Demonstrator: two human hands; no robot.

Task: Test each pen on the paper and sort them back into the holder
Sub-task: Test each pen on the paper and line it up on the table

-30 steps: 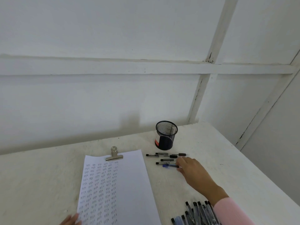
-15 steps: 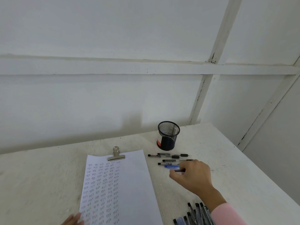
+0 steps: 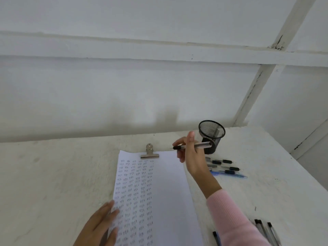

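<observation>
A white paper (image 3: 170, 192) lies on the table, held by a metal clip (image 3: 149, 153) at its top edge, with columns of pen marks on its left half. My right hand (image 3: 190, 155) holds a clear pen with a black grip (image 3: 200, 145) above the paper's top right corner, lying roughly level. Flat on the paper's lower left edge rests my left hand (image 3: 101, 226). The black mesh holder (image 3: 211, 136) stands just behind the held pen. Several pens (image 3: 225, 167) lie on the table right of the paper.
A second bunch of pens (image 3: 266, 231) lies at the bottom right, partly hidden by my pink sleeve. The white table (image 3: 53, 174) meets a white wall behind, and its right edge drops off beyond the pens.
My right hand lifted a pen from the group beside the holder and carried it left to the paper's top right corner. My left hand moved further onto the paper's edge.
</observation>
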